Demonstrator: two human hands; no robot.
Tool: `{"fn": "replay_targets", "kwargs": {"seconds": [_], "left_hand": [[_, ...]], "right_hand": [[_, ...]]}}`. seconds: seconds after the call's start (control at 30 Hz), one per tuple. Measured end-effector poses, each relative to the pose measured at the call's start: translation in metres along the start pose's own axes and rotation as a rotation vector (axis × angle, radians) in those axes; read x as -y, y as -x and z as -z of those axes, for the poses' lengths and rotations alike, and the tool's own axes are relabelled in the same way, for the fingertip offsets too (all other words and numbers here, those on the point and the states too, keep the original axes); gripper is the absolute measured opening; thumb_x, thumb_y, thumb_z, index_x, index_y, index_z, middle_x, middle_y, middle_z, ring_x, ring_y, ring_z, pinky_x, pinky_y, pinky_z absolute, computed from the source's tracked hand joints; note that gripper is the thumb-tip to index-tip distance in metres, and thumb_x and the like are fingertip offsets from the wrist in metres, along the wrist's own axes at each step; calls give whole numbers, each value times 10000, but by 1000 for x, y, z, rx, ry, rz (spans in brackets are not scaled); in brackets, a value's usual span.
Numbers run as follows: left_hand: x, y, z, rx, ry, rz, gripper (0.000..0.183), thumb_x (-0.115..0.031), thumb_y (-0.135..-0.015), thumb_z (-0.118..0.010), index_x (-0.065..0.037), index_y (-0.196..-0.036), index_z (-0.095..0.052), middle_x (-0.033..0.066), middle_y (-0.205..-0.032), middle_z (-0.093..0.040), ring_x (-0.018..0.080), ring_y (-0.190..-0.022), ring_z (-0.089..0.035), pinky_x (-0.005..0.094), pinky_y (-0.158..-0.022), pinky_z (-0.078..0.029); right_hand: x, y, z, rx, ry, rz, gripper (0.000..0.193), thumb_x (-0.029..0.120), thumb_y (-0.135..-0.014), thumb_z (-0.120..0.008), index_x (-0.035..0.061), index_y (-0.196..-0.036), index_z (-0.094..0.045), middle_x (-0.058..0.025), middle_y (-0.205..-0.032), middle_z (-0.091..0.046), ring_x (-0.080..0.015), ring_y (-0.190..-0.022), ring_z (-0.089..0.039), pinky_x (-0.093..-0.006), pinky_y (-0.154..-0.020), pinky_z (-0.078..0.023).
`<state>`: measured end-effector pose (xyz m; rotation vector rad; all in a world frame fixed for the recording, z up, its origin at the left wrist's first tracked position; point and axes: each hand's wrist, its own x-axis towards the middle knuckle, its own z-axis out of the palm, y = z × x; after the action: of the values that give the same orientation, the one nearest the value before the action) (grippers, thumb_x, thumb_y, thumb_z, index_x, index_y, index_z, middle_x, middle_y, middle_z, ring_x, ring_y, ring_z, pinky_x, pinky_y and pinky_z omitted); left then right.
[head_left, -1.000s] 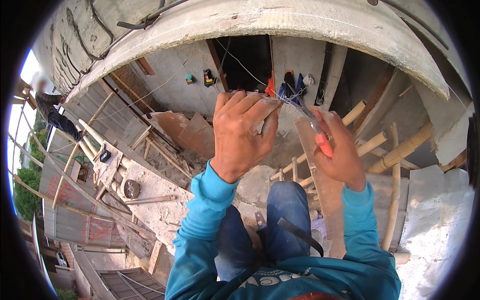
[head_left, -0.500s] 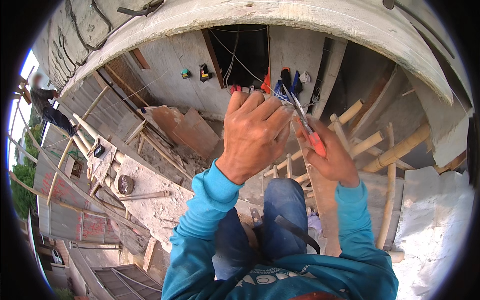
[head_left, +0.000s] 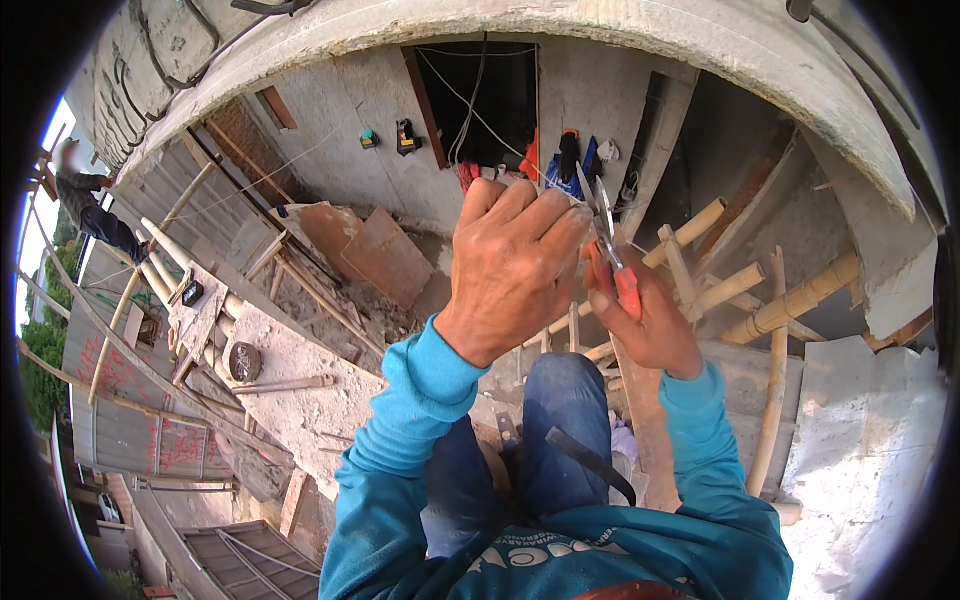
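My left hand [head_left: 515, 265] is raised in front of me, closed in a fist with the back of the hand showing. Whatever its fingers pinch is hidden. Close beside it, my right hand [head_left: 650, 310] grips a pair of snips [head_left: 627, 292] by the red handles. Their metal blades point up and away from me, with a gap between the tips, next to the left fist's knuckles. Both forearms wear blue sleeves.
A dusty plank platform [head_left: 290, 400] at left carries a round tin [head_left: 245, 362], a stick [head_left: 285, 384] and a black tape measure [head_left: 192, 293]. Bamboo poles [head_left: 735, 293] cross at right. A concrete edge [head_left: 540, 22] curves overhead. Another person [head_left: 95, 210] stands far left.
The blades of the snips have spread apart and stand more upright. My right hand has shifted slightly down; my left fist stays nearly in place.
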<state>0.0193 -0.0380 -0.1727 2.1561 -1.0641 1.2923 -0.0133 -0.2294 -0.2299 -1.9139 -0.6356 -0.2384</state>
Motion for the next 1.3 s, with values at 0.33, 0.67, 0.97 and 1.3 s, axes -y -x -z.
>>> {"fn": "replay_targets", "kwargs": {"seconds": [0.33,0.67,0.97,1.3], "left_hand": [[4,2,-7,-36,17,0,262,23,-671,-730,-95,-902,-694,8,-796,-620,190,-668,-520,337,-647,-342],[39,14,8,-241,352,169,181,-12,-773,-766,-71,-943,-747,42,-834,-671,173,-723,-608,444,-1031,-459],[-8,11,-58,-695,-8,143,59,-145,-627,-704,-112,-650,-662,24,-630,-510,233,-643,-553,475,-800,-531],[-35,-6,-52,-566,-74,266,117,-195,-567,-676,-101,-544,-610,22,-595,-529,204,-622,-545,366,-528,-462]], "right_hand": [[-25,5,-5,-240,-106,-59,369,96,-876,-586,-15,-1215,-495,-68,-894,-527,-151,-779,-508,-291,-738,-446],[-100,-5,-83,318,290,-63,547,181,-789,-650,16,-1284,-485,-231,-1243,-556,-415,-1147,-531,-480,-936,-447],[-89,-16,-293,909,341,481,497,421,-830,-740,60,-1153,-629,-146,-1071,-553,-296,-1042,-523,-400,-917,-373],[-73,41,-399,1182,237,1034,554,368,-684,-815,47,-1104,-647,-121,-1066,-569,-279,-1082,-513,-416,-972,-365]]}}
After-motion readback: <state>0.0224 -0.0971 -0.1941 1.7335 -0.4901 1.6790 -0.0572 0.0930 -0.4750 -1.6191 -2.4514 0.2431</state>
